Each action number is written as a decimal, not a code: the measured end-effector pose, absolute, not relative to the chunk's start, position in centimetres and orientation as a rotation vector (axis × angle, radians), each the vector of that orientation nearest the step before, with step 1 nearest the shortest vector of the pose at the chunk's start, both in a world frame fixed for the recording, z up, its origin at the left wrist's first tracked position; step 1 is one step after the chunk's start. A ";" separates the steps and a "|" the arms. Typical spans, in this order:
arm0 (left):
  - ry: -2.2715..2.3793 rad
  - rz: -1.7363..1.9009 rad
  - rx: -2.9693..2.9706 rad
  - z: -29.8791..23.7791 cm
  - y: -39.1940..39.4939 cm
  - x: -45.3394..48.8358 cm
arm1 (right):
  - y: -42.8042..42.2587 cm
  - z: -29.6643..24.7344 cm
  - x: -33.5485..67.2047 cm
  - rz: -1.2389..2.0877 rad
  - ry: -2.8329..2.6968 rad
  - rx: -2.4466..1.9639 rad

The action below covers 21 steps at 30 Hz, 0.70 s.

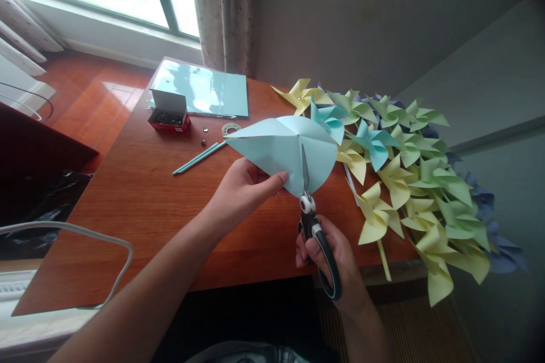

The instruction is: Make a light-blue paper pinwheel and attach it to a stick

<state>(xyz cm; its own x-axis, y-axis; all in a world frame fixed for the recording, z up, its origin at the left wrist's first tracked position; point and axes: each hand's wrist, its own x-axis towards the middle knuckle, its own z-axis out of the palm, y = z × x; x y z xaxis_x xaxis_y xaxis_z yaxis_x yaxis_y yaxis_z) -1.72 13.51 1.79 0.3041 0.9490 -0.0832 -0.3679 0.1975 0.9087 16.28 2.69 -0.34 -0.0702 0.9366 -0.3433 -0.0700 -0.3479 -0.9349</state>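
My left hand (253, 184) pinches the lower left edge of a light blue sheet of paper (272, 147), thumb on top, and holds it above the table. Creases run across the sheet and meet near a small dot. In my right hand (327, 249) is a pair of scissors (309, 210) with black and white handles. The scissors' blades point away from me and lie at the lower corner of the sheet, one blade over the paper along a crease. Part of the other blade is hidden by the paper.
Paper pinwheels (409, 176) in yellow, green, blue and purple crowd the table's right side. Left of the sheet lie blue paper sticks (199, 159), a red box (169, 119) of small dark pieces, a tape roll (231, 129) and a clear-wrapped blue paper pack (213, 93). A white cable (85, 231) crosses the left edge.
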 end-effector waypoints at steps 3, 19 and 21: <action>0.774 1.063 0.934 1.8 13.5 -1.7 | 2.7 -0.5 16.3 1.544 -0.996 -1.368; 0.834 1.061 0.942 1.8 13.4 -1.7 | 2.6 -0.8 16.4 1.546 -0.990 -1.355; 0.852 1.059 0.945 1.8 13.4 -1.7 | 2.6 -0.7 16.4 1.550 -0.981 -1.363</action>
<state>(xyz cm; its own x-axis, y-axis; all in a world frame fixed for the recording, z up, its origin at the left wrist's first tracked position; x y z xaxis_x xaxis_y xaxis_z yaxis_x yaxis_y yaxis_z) -1.66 13.40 1.82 0.2688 0.9561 -0.1171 -0.3189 0.2030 0.9258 16.44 2.56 -0.74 -0.0664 0.9361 -0.3454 -0.0887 -0.3504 -0.9324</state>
